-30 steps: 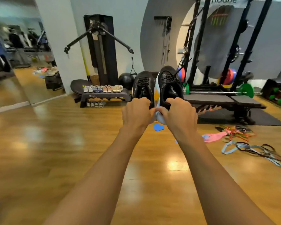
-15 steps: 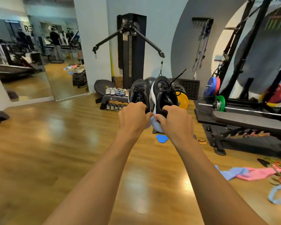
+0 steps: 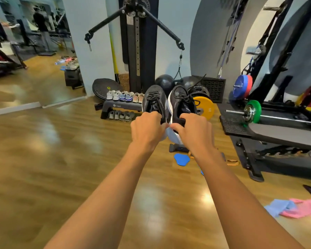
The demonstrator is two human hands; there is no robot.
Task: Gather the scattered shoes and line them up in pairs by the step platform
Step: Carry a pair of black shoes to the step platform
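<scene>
I carry two black lace-up shoes in front of me, toes pointing away. My left hand (image 3: pixel 147 130) grips the heel of the left black shoe (image 3: pixel 153 100). My right hand (image 3: pixel 192 132) grips the heel of the right black shoe (image 3: pixel 182 102), whose white sole edge shows. Ahead, the dark step platform (image 3: pixel 122 106) stands against the wall. A row of light and blue shoes (image 3: pixel 125 95) sits on its top. More grey shoes (image 3: pixel 121 115) are lined up on the floor in front of it.
A cable machine (image 3: pixel 138 42) rises behind the platform, with black balls (image 3: pixel 165 82) and a yellow weight plate (image 3: pixel 206 107) beside it. A bench and barbell rack (image 3: pixel 276 126) fill the right. A blue pad (image 3: pixel 181 159) and pink and blue cloths (image 3: pixel 294 207) lie on the wooden floor.
The view has moved closer to the step platform and turned a little, so the platform looks larger and sits nearer my hands. Both hands keep the same hold on the shoes.
</scene>
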